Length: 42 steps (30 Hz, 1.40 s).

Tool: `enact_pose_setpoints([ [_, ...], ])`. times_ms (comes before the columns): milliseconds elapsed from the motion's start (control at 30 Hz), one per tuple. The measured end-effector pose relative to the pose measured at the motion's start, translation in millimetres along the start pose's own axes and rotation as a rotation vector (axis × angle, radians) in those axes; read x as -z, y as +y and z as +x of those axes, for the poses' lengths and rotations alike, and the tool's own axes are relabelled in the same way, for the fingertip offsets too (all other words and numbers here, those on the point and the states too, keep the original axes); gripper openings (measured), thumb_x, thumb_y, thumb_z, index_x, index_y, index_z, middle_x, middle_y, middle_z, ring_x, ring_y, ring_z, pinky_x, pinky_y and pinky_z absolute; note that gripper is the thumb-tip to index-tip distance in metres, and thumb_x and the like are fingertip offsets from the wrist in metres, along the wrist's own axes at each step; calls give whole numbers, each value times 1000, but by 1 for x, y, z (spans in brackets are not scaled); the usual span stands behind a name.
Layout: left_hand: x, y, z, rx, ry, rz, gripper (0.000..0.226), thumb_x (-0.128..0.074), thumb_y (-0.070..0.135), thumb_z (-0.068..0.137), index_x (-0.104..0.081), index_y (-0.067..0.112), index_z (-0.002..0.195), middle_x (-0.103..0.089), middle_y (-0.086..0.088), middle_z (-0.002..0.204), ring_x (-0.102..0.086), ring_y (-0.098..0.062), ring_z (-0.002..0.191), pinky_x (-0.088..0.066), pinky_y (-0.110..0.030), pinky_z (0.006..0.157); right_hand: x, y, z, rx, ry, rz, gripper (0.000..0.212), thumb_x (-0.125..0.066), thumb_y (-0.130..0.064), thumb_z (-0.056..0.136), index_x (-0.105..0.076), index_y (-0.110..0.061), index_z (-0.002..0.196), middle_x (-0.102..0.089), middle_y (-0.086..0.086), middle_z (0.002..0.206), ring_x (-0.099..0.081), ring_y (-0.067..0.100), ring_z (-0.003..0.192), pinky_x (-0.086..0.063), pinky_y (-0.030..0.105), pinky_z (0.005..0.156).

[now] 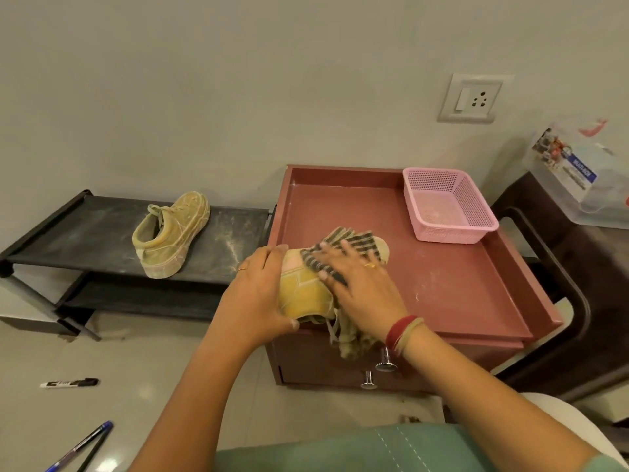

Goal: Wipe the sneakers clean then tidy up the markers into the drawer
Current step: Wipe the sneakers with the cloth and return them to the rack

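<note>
Head camera looked down on a sneaker [303,291] lying at the front edge of a reddish cabinet top [459,267], probably put there to give a firm surface to rub against. The left hand [258,294] gripped its heel end, fingers curled round it, apparently to stop it sliding. The right hand [360,284] lay flat with fingers spread, pressing a striped cloth [347,243] onto the toe. A second sneaker [170,233], dusty and pale-streaked, stood on the black shoe rack [85,229], seemingly waiting its turn. A marker [69,383] and two pens [81,446] lay on the floor, well apart from the drawer [323,366], which looked closed. A pink basket [446,206] sat at the back.
</note>
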<state>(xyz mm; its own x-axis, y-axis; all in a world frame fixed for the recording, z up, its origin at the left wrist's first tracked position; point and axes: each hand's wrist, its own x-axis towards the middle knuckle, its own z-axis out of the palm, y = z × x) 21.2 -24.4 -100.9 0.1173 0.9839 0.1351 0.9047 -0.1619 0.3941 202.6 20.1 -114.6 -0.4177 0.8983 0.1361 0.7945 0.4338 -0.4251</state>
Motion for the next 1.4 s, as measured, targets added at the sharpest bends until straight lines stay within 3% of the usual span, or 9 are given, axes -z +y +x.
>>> enact_pose_setpoints([
  [567,2,0,2,10,0,0,111,-82,37,53,-21,22,145,-30,5,142,-39,-21,124,-42,-32,92,7,14,2,-55,60,-59,41,-33,-41,99,-37,-36,139,-23,-13,153,-12,14,144,-4,44,118],
  [667,4,1,3,19,5,-23,111,-82,40,55,-20,22,146,-30,4,144,-38,-20,126,-39,-32,96,21,38,17,-288,153,380,42,-39,-35,99,-43,-20,138,-35,1,149,-27,21,140,-20,41,116],
  [767,3,-1,5,32,1,-45,113,-81,41,56,-18,21,147,-29,2,142,-38,-19,125,-39,-32,97,26,38,17,-389,510,847,34,-44,-27,98,-54,-10,126,-57,5,126,-52,20,121,-38,37,106],
  [867,4,-1,7,48,-5,-59,111,-79,43,57,-18,21,147,-29,1,140,-40,-19,122,-42,-31,93,20,22,8,-180,543,699,31,-43,-32,98,-52,-23,127,-53,0,133,-44,16,128,-34,33,109],
  [967,5,-1,6,39,-2,-29,110,-79,43,57,-20,21,147,-31,2,139,-43,-18,119,-41,-26,86,-4,14,2,95,153,181,40,-35,-45,97,-43,-34,135,-36,-7,149,-22,14,142,-14,40,117],
  [1133,7,-1,6,37,2,-25,109,-78,42,57,-20,22,147,-31,3,139,-43,-18,119,-42,-27,85,0,21,13,-110,151,134,41,-35,-44,98,-40,-35,138,-24,-10,154,-8,17,145,-15,46,117],
  [1200,7,-1,6,36,5,-31,109,-79,43,57,-21,23,147,-32,4,139,-44,-17,118,-41,-26,84,1,15,9,-41,73,113,42,-35,-45,98,-38,-36,139,-24,-11,154,-6,17,145,-12,44,118],
  [1300,7,0,6,22,9,-31,109,-79,44,56,-22,23,146,-32,5,139,-43,-14,118,-39,-23,82,5,17,4,53,2,45,43,-30,-49,96,-38,-40,138,-29,-15,151,-13,11,143,-11,42,118],
  [1400,6,2,6,14,26,-27,108,-78,43,56,-22,23,146,-32,6,140,-42,-14,120,-35,-21,82,15,33,12,-121,102,30,41,-33,-45,98,-40,-37,137,-30,-10,152,-19,18,144,-14,46,117],
])
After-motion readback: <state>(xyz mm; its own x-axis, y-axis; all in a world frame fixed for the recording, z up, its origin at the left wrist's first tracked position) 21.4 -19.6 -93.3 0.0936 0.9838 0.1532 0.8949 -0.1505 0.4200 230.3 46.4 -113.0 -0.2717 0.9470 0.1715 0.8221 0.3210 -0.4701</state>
